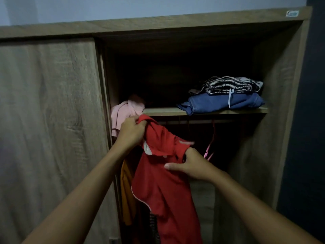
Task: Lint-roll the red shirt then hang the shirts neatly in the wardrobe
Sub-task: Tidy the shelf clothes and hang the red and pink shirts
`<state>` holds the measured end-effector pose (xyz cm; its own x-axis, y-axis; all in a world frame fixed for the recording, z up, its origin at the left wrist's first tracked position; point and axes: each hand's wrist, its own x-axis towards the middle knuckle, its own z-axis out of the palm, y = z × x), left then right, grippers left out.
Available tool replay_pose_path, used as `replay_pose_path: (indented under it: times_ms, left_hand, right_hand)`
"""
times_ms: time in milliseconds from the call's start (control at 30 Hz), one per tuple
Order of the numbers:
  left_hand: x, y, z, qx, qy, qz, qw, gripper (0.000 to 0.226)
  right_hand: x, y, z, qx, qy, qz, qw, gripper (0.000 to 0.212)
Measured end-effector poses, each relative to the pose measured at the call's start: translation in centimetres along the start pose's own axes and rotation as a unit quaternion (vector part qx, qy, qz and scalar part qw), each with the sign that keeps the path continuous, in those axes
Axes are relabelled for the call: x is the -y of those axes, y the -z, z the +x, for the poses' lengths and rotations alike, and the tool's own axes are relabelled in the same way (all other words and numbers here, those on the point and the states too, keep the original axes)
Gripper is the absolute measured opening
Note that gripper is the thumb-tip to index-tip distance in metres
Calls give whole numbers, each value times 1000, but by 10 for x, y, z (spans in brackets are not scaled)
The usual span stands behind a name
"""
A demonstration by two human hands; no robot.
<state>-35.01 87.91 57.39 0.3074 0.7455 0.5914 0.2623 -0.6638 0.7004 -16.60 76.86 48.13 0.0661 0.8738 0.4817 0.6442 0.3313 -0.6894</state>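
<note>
I hold a red shirt [163, 187] with white trim up in front of the open wardrobe [274, 71]. My left hand [131, 132] grips its top near the collar, just under the shelf edge. Lower and to the right, my right hand [189, 166] pinches the shirt's shoulder, thumb pointing left across the fabric. The shirt's body hangs down between my forearms. A rail [193, 122] runs beneath the shelf. A pink hanger [210, 148] hangs from it just right of my right hand. No hanger shows inside the red shirt.
The sliding door [49, 111] covers the wardrobe's left half. On the shelf [165, 111] lie a pink garment [125, 110] at left and folded blue and striped clothes [225, 95] at right. A yellow garment [126, 191] hangs behind the red shirt.
</note>
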Motion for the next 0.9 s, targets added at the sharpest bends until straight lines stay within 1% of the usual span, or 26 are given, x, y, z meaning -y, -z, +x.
replay_pose_path:
  times_ms: [33, 100, 133, 167, 200, 267, 300, 333, 367, 433, 467, 533, 600, 667, 700, 767, 800, 833, 867, 900]
  left_hand:
    - [-3, -1, -2, 2, -23, 6, 1000, 28]
    - [-9, -5, -5, 18, -52, 18, 998, 28]
    - [-11, -7, -7, 25, -59, 26, 998, 27]
    - [-11, -10, -8, 31, -65, 34, 997, 27]
    - [-10, -14, -9, 37, -70, 42, 996, 26]
    - [-9, -20, -12, 54, -74, 46, 995, 26]
    - [-9, -23, -15, 62, -77, 42, 994, 26]
    - [-10, -26, -17, 66, -83, 39, 994, 25]
    - [-12, -28, -19, 66, -92, 39, 993, 24]
    - [-16, -30, -25, 61, -114, 44, 991, 21]
    - [-17, -31, -27, 58, -121, 46, 990, 21]
    - [-16, -29, -30, 47, -131, 51, 989, 21]
    - [-8, -27, -31, 28, -130, 67, 989, 21]
    - [5, -24, -29, 21, -105, 90, 990, 22]
    - [12, -24, -27, 21, -84, 98, 991, 24]
    - [26, -25, -26, 23, -39, 108, 993, 26]
    - [33, -26, -25, 27, -20, 107, 994, 27]
    - [38, -28, -25, 32, -5, 100, 994, 29]
    - [41, -31, -25, 37, 9, 92, 995, 30]
    - [43, -34, -26, 40, 18, 84, 995, 32]
  right_hand:
    - [2, 5, -3, 55, -38, -20, 998, 67]
    - [8, 14, -11, 162, -114, -68, 978, 60]
    - [11, 18, -13, 182, -140, -71, 971, 63]
    - [15, 22, -16, 170, -151, -64, 972, 64]
    - [19, 24, -17, 128, -152, -53, 979, 62]
    - [22, 25, -17, -15, -111, -70, 991, 49]
    - [21, 26, -15, -81, -80, -82, 990, 44]
    - [20, 25, -13, -121, -57, -89, 987, 41]
    - [16, 23, -10, -132, -47, -96, 985, 41]
    - [5, 14, -6, -112, -45, -133, 984, 47]
    - [-3, 10, -4, -100, -49, -159, 981, 46]
    - [-16, 4, -3, -86, -71, -191, 975, 31]
    - [-32, 5, -3, -76, -112, -195, 971, 16]
    - [-49, 9, -3, -63, -142, -156, 975, 12]
    - [-56, 12, -3, -51, -151, -114, 981, 13]
    - [-60, 15, -5, -23, -159, -5, 987, 24]
    - [-60, 15, -5, -28, -162, 40, 986, 32]
    - [-61, 14, -4, -55, -171, 76, 981, 40]
    - [-64, 13, -1, -99, -180, 98, 974, 46]
    - [-71, 12, 4, -150, -184, 98, 966, 48]
